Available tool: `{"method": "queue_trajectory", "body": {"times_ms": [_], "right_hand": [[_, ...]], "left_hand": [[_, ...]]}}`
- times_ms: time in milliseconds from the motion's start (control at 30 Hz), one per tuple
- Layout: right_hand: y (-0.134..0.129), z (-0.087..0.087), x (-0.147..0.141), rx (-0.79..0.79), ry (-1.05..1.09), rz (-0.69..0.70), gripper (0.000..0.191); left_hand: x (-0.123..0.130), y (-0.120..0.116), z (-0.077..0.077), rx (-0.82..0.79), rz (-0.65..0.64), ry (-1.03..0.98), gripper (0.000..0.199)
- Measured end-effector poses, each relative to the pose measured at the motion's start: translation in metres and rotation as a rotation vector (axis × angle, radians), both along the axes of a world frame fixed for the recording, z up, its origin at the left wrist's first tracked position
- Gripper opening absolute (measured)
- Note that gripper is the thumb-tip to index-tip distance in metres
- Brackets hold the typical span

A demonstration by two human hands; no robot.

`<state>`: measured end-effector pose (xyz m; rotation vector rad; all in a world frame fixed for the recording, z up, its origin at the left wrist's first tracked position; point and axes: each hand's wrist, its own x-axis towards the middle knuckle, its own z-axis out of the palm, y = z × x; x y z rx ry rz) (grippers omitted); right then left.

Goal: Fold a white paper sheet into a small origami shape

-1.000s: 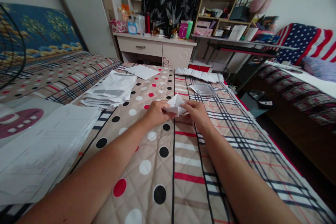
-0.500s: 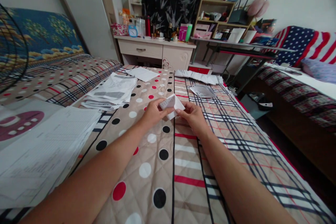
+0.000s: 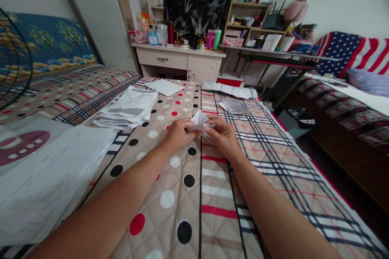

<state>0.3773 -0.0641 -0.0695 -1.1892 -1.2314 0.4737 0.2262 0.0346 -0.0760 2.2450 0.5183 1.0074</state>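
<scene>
In the head view, a small white folded paper piece [image 3: 199, 118] is held between the two hands, above the seam where the dotted and striped parts of the quilted bedspread [image 3: 173, 178] meet. The left hand [image 3: 178, 134] has its fingers clamped on the near left edge, thumb towards the wearer. The right hand [image 3: 225, 134] pinches the opposite side, thumb in front and the other fingers largely behind. Gripping from both sides probably steadies the piece while its creases are worked; one flap stands up in a point, and the hands cover much of the rest.

A stack of printed papers [image 3: 127, 107] lies beyond the left hand, with a loose white sheet [image 3: 165, 87] just past it; larger printed sheets [image 3: 57, 170] lie nearer, beside the left forearm. Beyond the right hand are a flat grey-white packet [image 3: 234, 106] and a long crumpled white strip [image 3: 227, 89]. Set out around the edges like this, they leave the hands elbow room, it seems.
</scene>
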Motion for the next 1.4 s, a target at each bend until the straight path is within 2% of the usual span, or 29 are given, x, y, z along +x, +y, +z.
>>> {"method": "queue_trajectory", "body": {"times_ms": [200,367,500,600,700,833,1133,1267,1400], "right_hand": [[0.001,-0.002,-0.001,-0.102,0.148,0.049,0.018],[0.001,-0.003,-0.002,-0.152,0.162,0.079,0.025],[0.002,-0.005,-0.005,-0.149,0.156,0.045,0.026],[0.003,-0.007,-0.005,-0.147,0.182,-0.002,0.027],[0.004,-0.008,-0.004,-0.141,0.193,-0.027,0.028],[0.004,-0.009,-0.004,-0.152,0.162,-0.056,0.028],[0.002,-0.006,-0.010,-0.127,0.171,-0.102,0.036],[0.001,-0.004,-0.012,-0.170,0.173,-0.102,0.039],[0.001,-0.004,-0.012,-0.170,0.192,-0.081,0.036]], "left_hand": [[0.000,0.000,0.003,-0.075,-0.051,-0.111,0.019],[0.004,0.005,-0.001,-0.202,-0.095,-0.168,0.027],[0.004,0.002,0.000,-0.250,-0.107,-0.147,0.033],[0.002,-0.004,0.004,-0.103,-0.037,-0.133,0.025],[0.000,-0.011,0.008,0.160,0.062,-0.125,0.043],[0.000,-0.018,0.011,0.337,0.157,-0.091,0.029],[0.000,-0.020,0.011,0.365,0.227,-0.098,0.003],[0.003,-0.022,0.011,0.368,0.193,-0.108,0.003],[0.005,-0.023,0.012,0.296,0.204,-0.156,0.008]]}}
